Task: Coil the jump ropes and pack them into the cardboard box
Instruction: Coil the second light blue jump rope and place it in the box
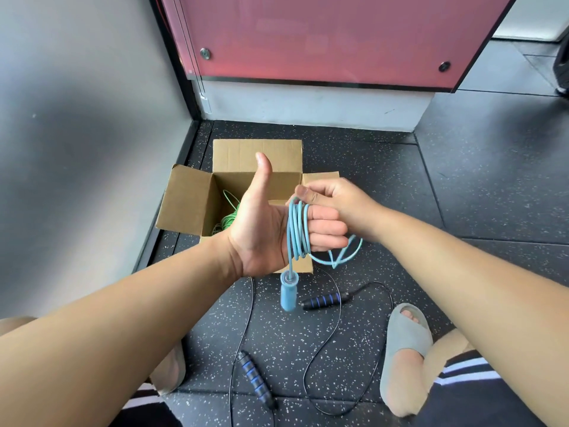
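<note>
A light blue jump rope (296, 230) is wound in several loops around the fingers of my left hand (261, 223), whose thumb points up. One blue handle (288, 291) hangs below that hand. My right hand (334, 200) pinches the rope at the top of the coil, and a loose length (341, 257) trails under it. Behind my hands stands the open cardboard box (191, 201) with a green rope (228, 221) inside. A black rope with two black-and-blue handles (326, 300) (255, 380) lies uncoiled on the floor.
The speckled black rubber floor (385, 186) runs to a grey wall on the left and a red panel (323, 35) with a white base behind the box. My feet in grey slippers (403, 343) rest on both sides of the black rope.
</note>
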